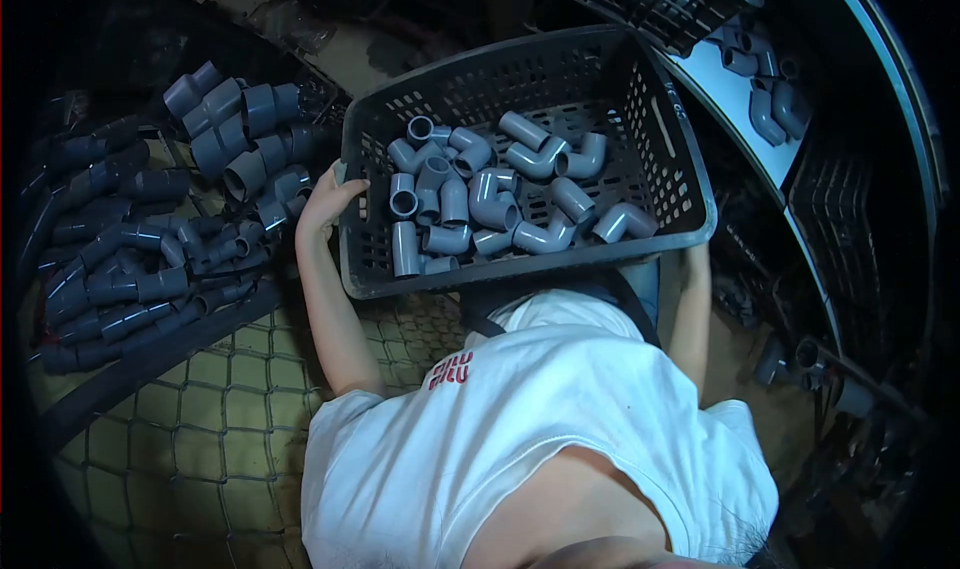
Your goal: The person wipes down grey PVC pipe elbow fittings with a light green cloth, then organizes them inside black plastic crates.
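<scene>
A black perforated plastic crate (540, 269) is held tilted in front of my body. Several grey pipe elbows (485, 204) lie loose on its floor, along with a few short straight-looking grey pieces. My left hand (335, 199) is closed on the crate's left rim, thumb over the inner side and a bit of pale material by the fingers. On the other side, my right hand (693, 256) meets the crate below its right corner. Its fingers are hidden behind the crate wall, and it appears to bear that side.
Stacks of grey pipe fittings (225, 134) fill the left side, above a wire mesh (220, 399). More fittings (775, 109) rest on a pale surface at upper right. Another black crate (670, 4) stands beyond mine. Dark racks (840, 239) line the right.
</scene>
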